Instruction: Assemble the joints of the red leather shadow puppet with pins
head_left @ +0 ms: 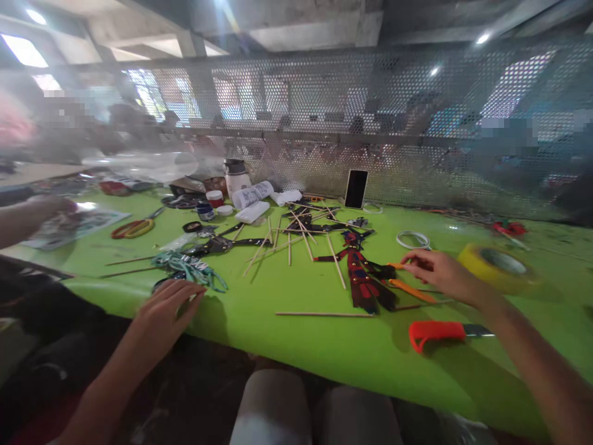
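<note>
One red-and-black jointed figure (357,272) lies right of centre on the green tabletop (250,315), long axis running away from the wearer, head farthest. Beside it, an orange-handled tool (412,290) points its handles rightward; the right hand (404,262) has fingertips nearly together at one, grip unclear. The left hand (169,306), half-open and seemingly unladen, is by teal cord (192,269). Beyond stands a perforated screen (296,111).

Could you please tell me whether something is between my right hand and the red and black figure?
Yes: the orange-handled tool lies between the right hand and the red and black figure. Whether the hand grips it, I cannot tell. Nothing else visible stands directly between them.
</note>
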